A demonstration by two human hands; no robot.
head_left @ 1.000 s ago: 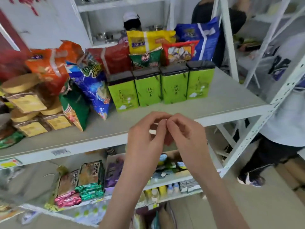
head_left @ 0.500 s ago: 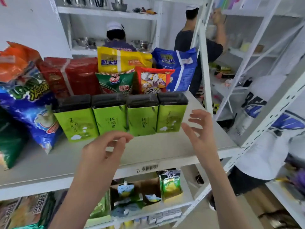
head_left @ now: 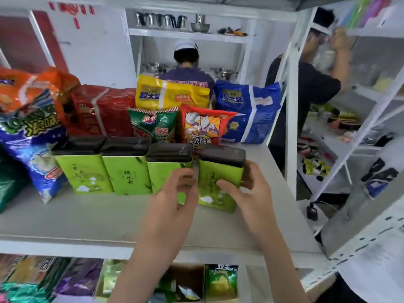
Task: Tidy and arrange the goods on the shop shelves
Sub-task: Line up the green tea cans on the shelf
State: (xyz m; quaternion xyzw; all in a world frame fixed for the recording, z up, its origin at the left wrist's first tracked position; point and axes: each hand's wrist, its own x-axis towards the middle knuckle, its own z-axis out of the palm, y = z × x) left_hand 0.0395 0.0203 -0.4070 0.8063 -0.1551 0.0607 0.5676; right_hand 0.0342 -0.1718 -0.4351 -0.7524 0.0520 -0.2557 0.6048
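right hand [head_left: 251, 193]: thumb and fingers clasp rightmost green tin [head_left: 215, 178], tilted on shelf [head_left: 87, 215] | left hand [head_left: 175, 200]: fingers curled before third tin [head_left: 159, 176], hold unclear

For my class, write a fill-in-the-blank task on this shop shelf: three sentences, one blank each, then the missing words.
1. On the shelf stands a row of ___ green tins with black lids.
2. The right hand grips the tin at the row's ___ end.
3. Behind the tins, the yellow bag stands between a red bag and a ___ bag.

Missing words: four; right; blue.
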